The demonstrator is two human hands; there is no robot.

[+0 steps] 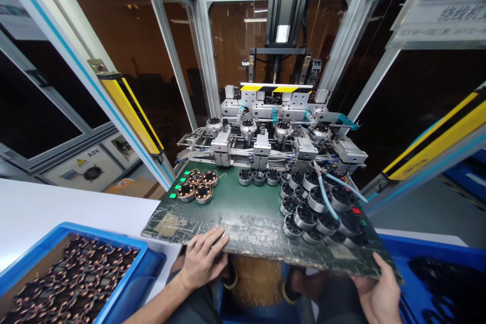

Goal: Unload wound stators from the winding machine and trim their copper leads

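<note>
A worn dark-green board (243, 217) lies in front of me. My left hand (205, 258) rests over its front edge, fingers extended across the top and holding no part. At the right front corner, my right hand (381, 288) has its thumb against the board's edge and its fingers underneath, partly hidden. Several stator cores wound with copper wire (195, 186) sit at the board's back left. Bare stator cores (305, 216) with black slots are stacked on the right, with a short row (259, 177) at the back. Pliers with light-blue handles (328, 195) lie on the stack.
Behind the board stands a winding machine (261, 144) with stators on its spindles. Yellow light-curtain bars (131, 111) flank it. A blue bin (142, 248) of wound stators is at left, another blue bin (448, 250) with dark parts at right. Below is a container (254, 283).
</note>
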